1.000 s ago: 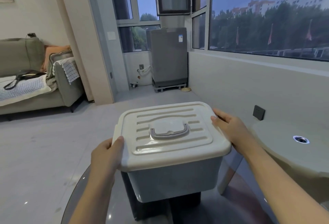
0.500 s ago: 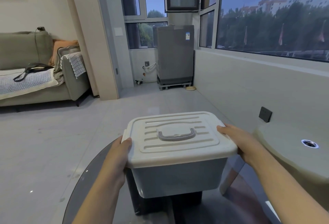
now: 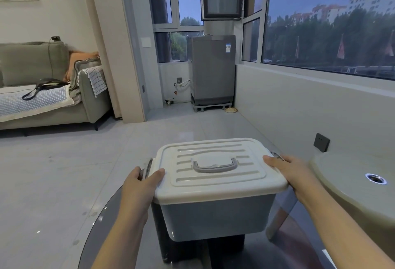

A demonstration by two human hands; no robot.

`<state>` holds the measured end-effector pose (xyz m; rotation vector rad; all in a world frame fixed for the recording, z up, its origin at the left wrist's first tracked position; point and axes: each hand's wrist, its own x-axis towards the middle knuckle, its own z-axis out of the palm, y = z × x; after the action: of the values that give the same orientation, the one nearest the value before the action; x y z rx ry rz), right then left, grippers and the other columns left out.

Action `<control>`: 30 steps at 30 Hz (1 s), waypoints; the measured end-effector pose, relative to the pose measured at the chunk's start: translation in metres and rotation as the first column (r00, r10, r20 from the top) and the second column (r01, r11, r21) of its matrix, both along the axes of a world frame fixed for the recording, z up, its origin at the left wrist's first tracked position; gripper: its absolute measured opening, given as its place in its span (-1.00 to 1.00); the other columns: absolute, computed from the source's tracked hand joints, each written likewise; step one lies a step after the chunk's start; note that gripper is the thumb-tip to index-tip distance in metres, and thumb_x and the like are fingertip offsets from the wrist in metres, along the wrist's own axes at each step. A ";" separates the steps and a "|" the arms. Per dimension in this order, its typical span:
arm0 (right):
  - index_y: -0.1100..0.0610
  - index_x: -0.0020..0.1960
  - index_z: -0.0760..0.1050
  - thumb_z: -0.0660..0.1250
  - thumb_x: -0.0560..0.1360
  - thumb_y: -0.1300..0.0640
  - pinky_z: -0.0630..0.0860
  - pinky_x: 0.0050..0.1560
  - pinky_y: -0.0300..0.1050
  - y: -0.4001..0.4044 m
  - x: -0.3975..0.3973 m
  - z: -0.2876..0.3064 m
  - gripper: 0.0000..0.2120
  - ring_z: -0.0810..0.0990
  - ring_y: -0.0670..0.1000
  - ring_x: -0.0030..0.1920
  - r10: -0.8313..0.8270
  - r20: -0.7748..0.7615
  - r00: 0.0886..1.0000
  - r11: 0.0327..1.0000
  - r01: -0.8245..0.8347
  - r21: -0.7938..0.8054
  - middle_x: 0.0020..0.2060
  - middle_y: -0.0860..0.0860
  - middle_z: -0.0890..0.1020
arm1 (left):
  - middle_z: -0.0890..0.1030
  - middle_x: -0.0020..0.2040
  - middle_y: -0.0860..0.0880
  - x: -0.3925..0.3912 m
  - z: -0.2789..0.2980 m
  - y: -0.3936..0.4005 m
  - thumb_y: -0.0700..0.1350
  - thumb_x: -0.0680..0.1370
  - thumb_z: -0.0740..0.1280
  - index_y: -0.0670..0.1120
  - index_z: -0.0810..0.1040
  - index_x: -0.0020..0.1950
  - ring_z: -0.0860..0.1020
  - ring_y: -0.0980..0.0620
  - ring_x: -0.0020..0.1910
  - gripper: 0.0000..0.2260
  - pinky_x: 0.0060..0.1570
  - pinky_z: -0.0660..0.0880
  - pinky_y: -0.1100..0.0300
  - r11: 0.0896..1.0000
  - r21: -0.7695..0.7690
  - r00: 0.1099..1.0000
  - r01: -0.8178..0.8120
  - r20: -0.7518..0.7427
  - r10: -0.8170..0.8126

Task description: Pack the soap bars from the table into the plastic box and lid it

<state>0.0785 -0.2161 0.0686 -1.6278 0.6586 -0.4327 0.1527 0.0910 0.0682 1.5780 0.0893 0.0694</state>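
A grey plastic box (image 3: 215, 215) stands on a round glass table (image 3: 102, 238) with its white ribbed lid (image 3: 215, 168) on top; a grey handle (image 3: 214, 165) lies flat in the lid's middle. My left hand (image 3: 140, 187) grips the lid's left edge, thumb on top and fingers round a grey side clip (image 3: 148, 167). My right hand (image 3: 288, 171) holds the lid's right edge, thumb on top, by the other clip (image 3: 276, 155). No soap bars are visible; the box's inside is hidden.
The glass table's dark base (image 3: 226, 249) shows under the box. A pale round table (image 3: 352, 187) with a metal-ringed hole stands at the right. Beyond are tiled floor, a sofa (image 3: 42, 89) at the left and a grey washing machine (image 3: 212, 70) by the windows.
The view has tilted up, so the box sits lower in the frame. My left fingers have come round the left side clip, which now stands out from the box. My right hand stays on the right edge.
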 end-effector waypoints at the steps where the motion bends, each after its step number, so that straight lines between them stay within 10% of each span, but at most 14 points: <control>1: 0.23 0.03 0.57 0.46 0.37 0.07 0.47 -0.10 -0.01 0.001 -0.001 0.000 -0.68 0.63 0.17 -0.08 -0.012 0.024 1.000 1.000 0.012 -0.026 -0.09 0.14 0.67 | 0.60 -0.05 0.00 -0.001 0.000 -0.001 -0.18 0.47 0.40 -0.14 0.56 0.07 0.55 -0.07 -0.09 -0.81 -0.22 0.51 0.08 1.000 -0.012 1.000 0.008 0.007 -0.008; 6: 0.04 0.04 0.56 0.40 0.42 0.11 0.46 -0.30 -0.11 0.003 -0.006 -0.003 -0.81 0.61 -0.01 -0.18 0.029 0.069 0.997 0.996 -0.023 -0.083 -0.16 -0.04 0.66 | 0.64 -0.20 -0.02 -0.003 0.001 -0.002 -0.20 0.52 0.32 -0.06 0.59 -0.12 0.57 -0.01 -0.26 -0.92 -0.33 0.46 0.13 0.998 0.015 0.998 0.055 0.028 -0.056; 15: 0.13 0.18 0.57 0.37 0.45 0.17 0.50 0.12 0.09 0.005 -0.006 0.000 -0.70 0.61 0.13 0.02 -0.002 0.049 0.999 0.995 0.006 -0.098 -0.01 0.08 0.66 | 0.47 -0.26 -0.17 0.004 -0.001 -0.001 -0.21 0.50 0.31 -0.40 0.50 -0.12 0.39 -0.06 -0.28 -0.78 -0.29 0.29 0.05 0.995 0.098 0.997 0.031 0.062 -0.038; 22: 0.11 0.19 0.56 0.24 0.52 0.19 0.48 0.01 0.03 0.015 -0.008 0.008 -0.73 0.58 0.18 0.03 0.011 0.001 1.000 0.965 -0.011 -0.262 -0.01 0.11 0.64 | 0.34 -0.26 -0.08 0.008 -0.003 -0.004 -0.18 0.51 0.23 -0.11 0.42 -0.21 0.26 0.00 -0.28 -0.91 -0.28 0.17 0.14 0.961 0.275 0.989 0.014 0.135 -0.053; 28: 0.15 0.32 0.42 0.24 0.54 0.08 0.42 0.16 0.08 0.018 -0.012 0.014 -0.62 0.52 0.18 0.17 0.036 -0.068 0.997 0.952 -0.055 -0.300 0.21 0.17 0.56 | 0.45 -0.08 -0.12 0.006 0.007 -0.007 -0.07 0.54 0.21 -0.07 0.48 -0.09 0.41 -0.03 -0.14 -0.89 -0.13 0.32 0.11 0.885 0.465 0.994 0.012 0.088 -0.060; 30: 0.14 0.45 0.24 0.27 0.52 0.00 0.33 0.28 0.06 0.021 -0.017 0.019 -0.45 0.43 0.14 0.31 0.001 -0.024 1.000 0.947 -0.009 -0.321 0.36 0.15 0.44 | 0.48 0.25 -0.09 0.004 0.012 -0.009 0.00 0.57 0.19 -0.03 0.45 0.26 0.44 -0.09 0.20 -0.72 0.13 0.36 0.07 0.814 0.580 0.992 -0.018 0.110 -0.056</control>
<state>0.0618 -0.1950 0.0878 -1.9453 0.6242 -0.5390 0.1563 0.0815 0.0801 2.1880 -0.0526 0.1927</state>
